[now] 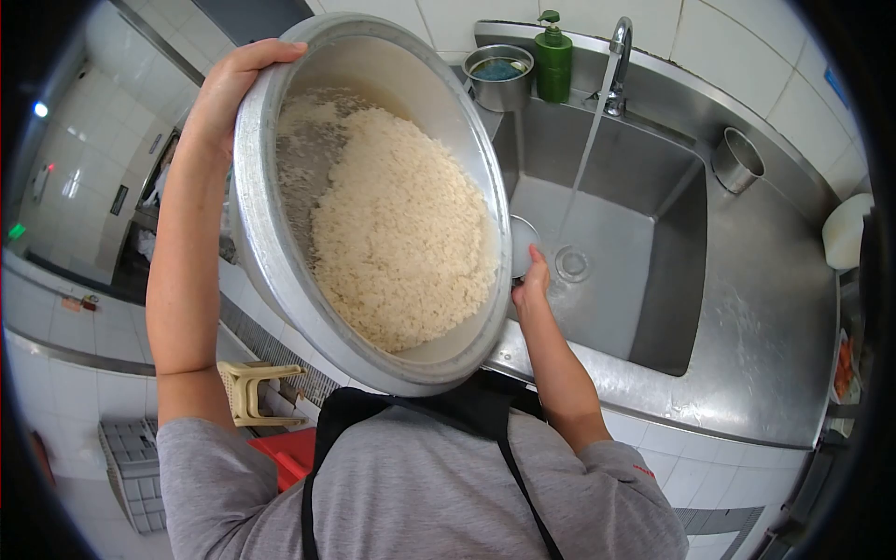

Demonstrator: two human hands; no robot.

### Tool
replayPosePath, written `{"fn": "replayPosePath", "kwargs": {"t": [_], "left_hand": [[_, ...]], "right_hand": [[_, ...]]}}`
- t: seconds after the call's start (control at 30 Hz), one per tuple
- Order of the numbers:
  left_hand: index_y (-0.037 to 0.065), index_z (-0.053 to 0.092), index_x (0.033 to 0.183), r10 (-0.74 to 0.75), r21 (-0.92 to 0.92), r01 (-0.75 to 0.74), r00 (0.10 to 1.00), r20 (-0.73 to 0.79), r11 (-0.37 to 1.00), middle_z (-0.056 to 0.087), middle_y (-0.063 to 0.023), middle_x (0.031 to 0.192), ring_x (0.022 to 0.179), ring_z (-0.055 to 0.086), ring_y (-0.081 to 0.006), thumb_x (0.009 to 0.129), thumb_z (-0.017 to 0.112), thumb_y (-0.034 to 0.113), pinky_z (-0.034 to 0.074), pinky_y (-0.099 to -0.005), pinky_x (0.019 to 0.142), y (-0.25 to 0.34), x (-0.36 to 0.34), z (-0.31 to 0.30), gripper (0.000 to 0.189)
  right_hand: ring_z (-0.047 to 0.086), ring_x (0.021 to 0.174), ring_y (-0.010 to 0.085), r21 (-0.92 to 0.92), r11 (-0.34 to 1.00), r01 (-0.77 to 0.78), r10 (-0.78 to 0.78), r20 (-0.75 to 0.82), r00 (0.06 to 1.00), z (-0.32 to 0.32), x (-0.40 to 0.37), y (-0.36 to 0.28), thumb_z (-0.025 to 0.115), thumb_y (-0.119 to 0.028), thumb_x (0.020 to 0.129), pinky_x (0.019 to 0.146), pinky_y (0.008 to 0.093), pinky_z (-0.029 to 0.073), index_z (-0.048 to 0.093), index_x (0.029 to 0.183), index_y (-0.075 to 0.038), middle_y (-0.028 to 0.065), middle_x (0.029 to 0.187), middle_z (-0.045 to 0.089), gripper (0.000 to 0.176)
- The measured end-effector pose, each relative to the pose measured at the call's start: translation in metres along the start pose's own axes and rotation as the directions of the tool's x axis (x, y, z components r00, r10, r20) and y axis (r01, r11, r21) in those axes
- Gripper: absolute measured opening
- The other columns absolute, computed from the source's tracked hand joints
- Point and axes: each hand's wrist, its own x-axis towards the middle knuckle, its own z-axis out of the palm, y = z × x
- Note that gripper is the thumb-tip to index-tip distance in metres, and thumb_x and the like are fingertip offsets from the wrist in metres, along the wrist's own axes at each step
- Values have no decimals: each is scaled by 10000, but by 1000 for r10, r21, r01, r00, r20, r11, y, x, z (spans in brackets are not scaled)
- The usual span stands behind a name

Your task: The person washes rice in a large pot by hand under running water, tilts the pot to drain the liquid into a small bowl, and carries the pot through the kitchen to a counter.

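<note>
A large metal pot is tilted toward the sink, with wet white rice heaped along its lower side and cloudy water on the left. My left hand grips the pot's upper left rim, fingers closed over the edge. Below the pot's right side, my right hand is closed on a small round metal bowl, partly hidden behind the pot. That bowl is over the near left edge of the steel sink. Water runs from the faucet into the sink.
A metal container with bluish liquid and a green pump bottle stand behind the sink. A steel cup sits on the right ledge. On the floor at left are a beige stool and a grey crate.
</note>
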Motion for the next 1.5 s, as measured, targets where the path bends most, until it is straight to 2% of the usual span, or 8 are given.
{"fn": "replayPosePath", "kwargs": {"t": [0.07, 0.7, 1.0, 1.07, 1.17, 1.3, 1.37, 1.5], "left_hand": [[-37, 599, 787, -11, -35, 11, 1000, -2, 999, 578, -133, 634, 442, 554, -154, 682, 592, 232, 464, -245, 408, 0, 0, 1, 289], [-48, 592, 791, -8, 12, 7, 998, 57, 1000, 583, -131, 644, 468, 557, -151, 687, 592, 213, 465, -246, 433, 8, -1, 6, 281], [-14, 606, 794, -48, 13, 48, 999, 21, 999, 590, -112, 657, 487, 554, -146, 685, 591, 254, 455, -245, 461, 5, -1, 6, 290], [-12, 607, 798, -48, 6, 48, 999, 3, 999, 590, -110, 663, 498, 554, -142, 687, 589, 256, 450, -241, 471, 3, 1, 5, 290], [-12, 604, 802, -12, 30, 12, 1000, 8, 999, 591, -111, 667, 496, 553, -142, 697, 582, 239, 453, -247, 474, 5, 1, 6, 274], [-22, 596, 809, -32, 13, 32, 999, -22, 999, 592, -122, 674, 489, 559, -147, 710, 571, 220, 468, -253, 468, 12, -10, 12, 262], [-36, 588, 818, -44, 10, 43, 997, 57, 999, 592, -136, 686, 483, 566, -156, 719, 565, 207, 484, -258, 458, 10, -8, 8, 263], [-44, 584, 822, -31, 33, 29, 997, 69, 999, 593, -144, 697, 491, 574, -166, 719, 565, 206, 490, -261, 455, 6, -9, -2, 271]], "right_hand": [[491, 995, 298, -33, 999, -17, 17, -23, 1000, 2, -2, -2, 487, -223, 795, 825, 428, 415, 342, 1217, -76, 137, 1130, 463, 470], [517, 961, 304, 8, 1000, 19, -19, -11, 1000, -6, 12, 6, 518, -274, 785, 800, 432, 436, 412, 1158, -59, 139, 1110, 490, 443], [464, 1032, 285, -35, 998, -58, 58, 0, 998, -10, 17, 7, 545, -298, 769, 845, 425, 398, 405, 1167, -63, 122, 1151, 463, 483], [455, 1017, 302, -94, 993, -66, 65, -8, 998, -13, 27, 12, 525, -344, 763, 754, 477, 391, 348, 1236, -172, 82, 1171, 439, 533], [460, 981, 281, -132, 990, -49, 46, -27, 999, -13, 23, 11, 518, -382, 762, 674, 451, 398, 370, 1214, -200, 58, 1142, 459, 509], [491, 894, 250, -183, 982, -44, 37, -41, 998, -8, 13, 5, 506, -402, 768, 600, 411, 397, 378, 1207, -213, 42, 1094, 481, 495], [508, 819, 225, -255, 967, -1, -6, -26, 1000, -7, 8, 3, 492, -417, 780, 570, 409, 398, 391, 1193, -212, 44, 1038, 499, 473], [512, 758, 215, -294, 954, 58, -71, -36, 997, -4, -2, -1, 501, -404, 784, 542, 390, 398, 413, 1166, -195, 54, 993, 511, 444]]}}
